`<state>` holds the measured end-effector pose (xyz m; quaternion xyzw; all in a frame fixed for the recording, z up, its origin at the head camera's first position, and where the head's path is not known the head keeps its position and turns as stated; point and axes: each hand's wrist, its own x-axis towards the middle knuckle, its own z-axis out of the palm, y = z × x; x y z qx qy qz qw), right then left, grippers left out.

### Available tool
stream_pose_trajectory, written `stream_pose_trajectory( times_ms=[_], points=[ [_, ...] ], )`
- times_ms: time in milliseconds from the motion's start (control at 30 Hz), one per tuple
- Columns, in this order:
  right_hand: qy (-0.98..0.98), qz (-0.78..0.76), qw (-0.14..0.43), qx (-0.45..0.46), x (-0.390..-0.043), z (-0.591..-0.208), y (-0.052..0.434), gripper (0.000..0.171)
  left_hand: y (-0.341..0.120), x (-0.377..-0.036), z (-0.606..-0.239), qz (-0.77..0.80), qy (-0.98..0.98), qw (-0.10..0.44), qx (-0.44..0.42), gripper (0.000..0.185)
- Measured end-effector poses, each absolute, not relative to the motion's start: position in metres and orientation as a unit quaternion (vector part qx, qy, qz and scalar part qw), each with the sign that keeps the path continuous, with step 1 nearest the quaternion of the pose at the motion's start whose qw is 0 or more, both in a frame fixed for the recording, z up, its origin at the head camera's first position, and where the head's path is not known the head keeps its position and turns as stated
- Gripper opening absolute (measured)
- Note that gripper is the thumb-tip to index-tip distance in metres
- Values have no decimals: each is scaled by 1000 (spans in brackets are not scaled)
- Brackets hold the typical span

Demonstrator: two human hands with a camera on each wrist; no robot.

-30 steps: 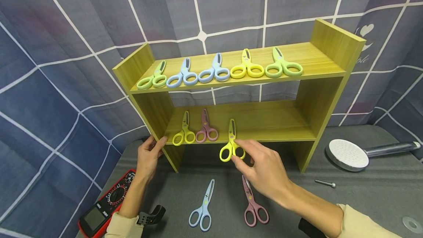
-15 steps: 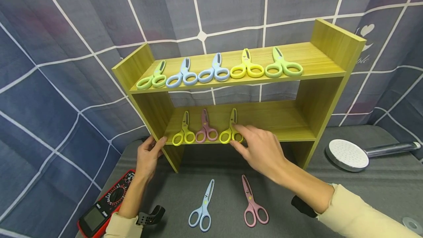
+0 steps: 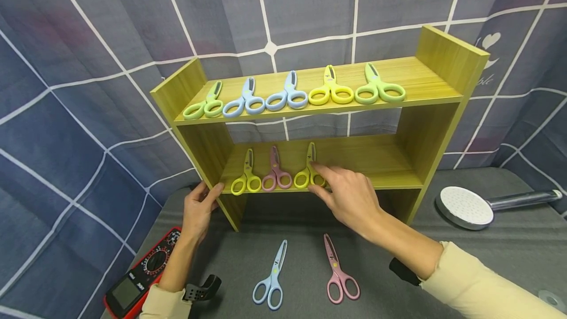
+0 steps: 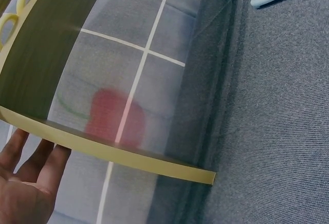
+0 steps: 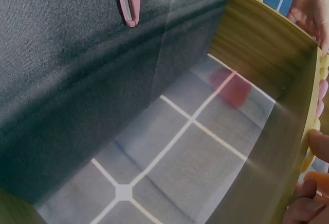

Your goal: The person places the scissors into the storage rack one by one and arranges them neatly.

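Right hand (image 3: 350,196) at front edge of lower shelf (image 3: 376,164), thumb and fingers pinching handle loops of yellow scissors (image 3: 308,174); scissors lying flat on shelf, third from left, just beside pink scissors (image 3: 276,171), long axis 12 to 6 o'clock, blade tip toward 12, loops at shelf front. Left hand (image 3: 200,209) relaxed, fingers straight against left upright of wooden rack (image 3: 447,55), at 9 o'clock from the scissors. Head view alone gives whole layout: five scissors on top shelf, blue scissors (image 3: 272,277) and second pink pair (image 3: 337,272) on grey desk (image 3: 487,260), tips toward 12, red multimeter (image 3: 141,274) at 7 o'clock, shower head (image 3: 465,207) at 3 o'clock. Right wrist view: only fingertips (image 5: 313,144) on yellow loops, shelf underside. Left wrist view: palm (image 4: 23,193) under rack edge. Writing on backdrop and multimeter too small to read.
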<state>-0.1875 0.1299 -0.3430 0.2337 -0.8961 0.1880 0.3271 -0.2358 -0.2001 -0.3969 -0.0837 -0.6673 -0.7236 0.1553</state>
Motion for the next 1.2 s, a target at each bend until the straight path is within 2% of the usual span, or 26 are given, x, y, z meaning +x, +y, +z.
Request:
stream_pose_trajectory(
  times_ms=[233, 367, 467, 533, 633, 700, 867, 1200],
  points=[
    [-876, 236, 347, 238, -182, -351, 129, 48, -200, -235, -397, -718, -673, 157, -81, 28],
    [-856, 269, 343, 276, -163, -368, 127, 39, -200, -235, -396, -720, -671, 155, -82, 29],
    [-868, 268, 280, 310, -144, -392, 129, 32, -200, -235, -396, -719, -672, 157, -80, 30],
    [-888, 257, 207, 321, -131, -410, 133, 31, -199, -235, -396, -719, -673, 159, -77, 31],
    [-908, 228, 106, 334, -113, -438, 144, 36, -199, -235, -395, -719, -673, 158, -74, 32],
    [-911, 205, 67, 350, -104, -453, 152, 40, -199, -235, -395, -719, -673, 155, -75, 33],
    [-898, 175, 67, 398, -94, -473, 165, 39, -199, -235, -396, -723, -669, 155, -75, 31],
    [-879, 234, 46, 412, -94, -475, 168, 39, -199, -235, -396, -726, -665, 157, -77, 30]
  ],
)
